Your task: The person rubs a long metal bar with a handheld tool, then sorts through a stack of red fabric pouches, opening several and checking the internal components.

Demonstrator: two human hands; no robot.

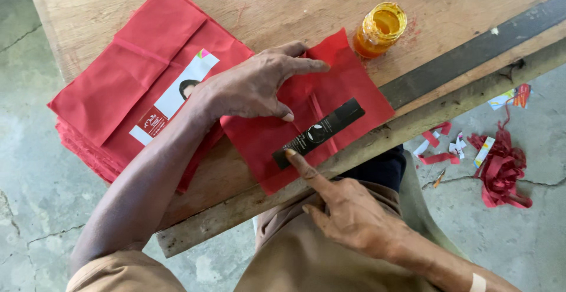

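Pressing L hand (259, 86) flat on red cloth (354, 86), R hand (345, 209) forefinger on black strip (321, 132).

My left hand (253, 86) lies flat on the single bag (306, 112), and my right hand (348, 212) touches one fingertip to the near end of the label strip (321, 132) lying on that bag. Left of my left hand sits the stack of bags (130, 74), its edge under the single bag. Beyond the strip stands the open jar (380, 30), and the scraps (501, 168) lie on the floor well right of my right hand.
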